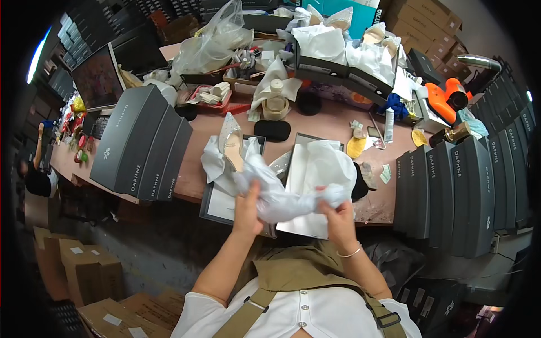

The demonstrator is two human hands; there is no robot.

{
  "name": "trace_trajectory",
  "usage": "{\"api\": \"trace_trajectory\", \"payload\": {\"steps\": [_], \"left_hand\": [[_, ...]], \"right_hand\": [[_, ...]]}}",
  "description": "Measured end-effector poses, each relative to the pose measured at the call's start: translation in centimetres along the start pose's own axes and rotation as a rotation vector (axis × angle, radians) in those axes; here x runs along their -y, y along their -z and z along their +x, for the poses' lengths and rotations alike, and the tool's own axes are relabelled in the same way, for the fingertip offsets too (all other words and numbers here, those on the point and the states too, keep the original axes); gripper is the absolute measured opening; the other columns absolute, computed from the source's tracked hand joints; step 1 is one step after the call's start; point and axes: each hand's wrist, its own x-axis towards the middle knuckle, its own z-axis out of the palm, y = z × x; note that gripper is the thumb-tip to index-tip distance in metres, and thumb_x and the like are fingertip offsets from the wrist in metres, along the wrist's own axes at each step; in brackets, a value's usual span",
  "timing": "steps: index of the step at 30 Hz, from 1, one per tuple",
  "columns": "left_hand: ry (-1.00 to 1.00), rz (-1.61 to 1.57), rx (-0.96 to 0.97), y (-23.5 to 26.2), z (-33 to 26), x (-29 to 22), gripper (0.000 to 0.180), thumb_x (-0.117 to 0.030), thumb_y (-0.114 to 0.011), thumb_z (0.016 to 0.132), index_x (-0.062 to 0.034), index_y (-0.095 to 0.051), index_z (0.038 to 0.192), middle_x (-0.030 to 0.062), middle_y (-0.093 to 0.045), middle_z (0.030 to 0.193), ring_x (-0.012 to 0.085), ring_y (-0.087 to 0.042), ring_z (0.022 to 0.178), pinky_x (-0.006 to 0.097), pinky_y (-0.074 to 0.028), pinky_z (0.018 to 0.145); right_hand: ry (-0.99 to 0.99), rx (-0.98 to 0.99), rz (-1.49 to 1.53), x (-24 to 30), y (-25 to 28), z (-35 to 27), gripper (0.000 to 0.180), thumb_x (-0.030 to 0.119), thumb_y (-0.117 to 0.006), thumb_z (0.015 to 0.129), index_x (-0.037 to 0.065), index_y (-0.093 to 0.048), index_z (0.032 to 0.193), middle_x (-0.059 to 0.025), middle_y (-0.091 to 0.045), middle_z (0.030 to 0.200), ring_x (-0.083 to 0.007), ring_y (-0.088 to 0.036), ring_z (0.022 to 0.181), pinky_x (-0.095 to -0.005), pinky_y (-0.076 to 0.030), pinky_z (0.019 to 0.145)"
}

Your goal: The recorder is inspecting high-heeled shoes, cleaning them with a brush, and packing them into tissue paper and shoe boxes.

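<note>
My left hand [248,211] and my right hand [337,217] both grip a crumpled bundle of white tissue paper [284,198], held above the front edge of a pinkish work table [191,183]. Just behind the bundle an open shoe box [307,163] lined with white paper lies on the table. To its left a pale glittery high-heeled shoe [230,145] rests on more white paper over a box lid [217,205]. What the tissue bundle wraps is hidden.
Grey shoe boxes are stacked at the left [141,143] and in a row at the right [462,191]. Open boxes with shoes and paper [344,53], a plastic bag [217,36], a tape roll [276,107], an orange tool [448,96] and cardboard cartons [84,270] crowd around.
</note>
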Motion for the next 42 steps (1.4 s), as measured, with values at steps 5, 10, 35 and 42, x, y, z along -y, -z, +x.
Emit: {"api": "trace_trajectory", "payload": {"steps": [5, 10, 35, 42], "left_hand": [[-0.166, -0.241, -0.154, 0.0, 4.7, -2.7, 0.035, -0.022, -0.06, 0.094, -0.0017, -0.051, 0.121, 0.008, -0.058, 0.117, 0.0207, -0.058, 0.106, 0.037, -0.049, 0.091], [-0.281, 0.033, 0.122, -1.6, 5.6, -3.6, 0.025, -0.018, -0.066, 0.09, -0.0018, -0.059, 0.108, 0.0025, -0.064, 0.098, 0.0123, -0.061, 0.086, 0.028, -0.05, 0.081], [-0.237, -0.087, -0.209, 0.7, 4.9, -2.1, 0.025, -0.022, -0.056, 0.095, -0.0018, -0.057, 0.111, 0.0059, -0.063, 0.104, 0.0168, -0.063, 0.091, 0.032, -0.054, 0.075], [-0.227, -0.114, -0.24, 0.7, 3.6, -3.2, 0.027, -0.017, -0.056, 0.095, -0.0025, -0.052, 0.118, 0.0058, -0.061, 0.106, 0.0166, -0.062, 0.094, 0.032, -0.053, 0.078]], "right_hand": [[0.002, -0.219, 0.454, -0.1, 2.8, 0.7, 0.017, 0.003, -0.057, 0.088, 0.002, -0.057, 0.105, -0.0088, -0.06, 0.105, -0.0193, -0.06, 0.096, -0.0344, -0.05, 0.085], [0.237, -0.145, -0.118, 4.1, 8.8, -1.1, 0.013, 0.003, -0.054, 0.088, 0.0, -0.06, 0.098, -0.0126, -0.061, 0.105, -0.0193, -0.06, 0.095, -0.0336, -0.049, 0.087], [0.712, -0.503, -1.621, 10.7, 24.2, 14.0, 0.016, 0.015, -0.053, 0.093, 0.001, -0.054, 0.085, -0.022, -0.06, 0.084, -0.0408, -0.061, 0.077, -0.0451, -0.048, 0.062], [0.126, -0.085, -2.04, 8.5, 22.2, 15.1, 0.023, 0.023, -0.066, 0.082, 0.002, -0.061, 0.09, -0.017, -0.065, 0.087, -0.033, -0.066, 0.079, -0.0423, -0.053, 0.067]]}}
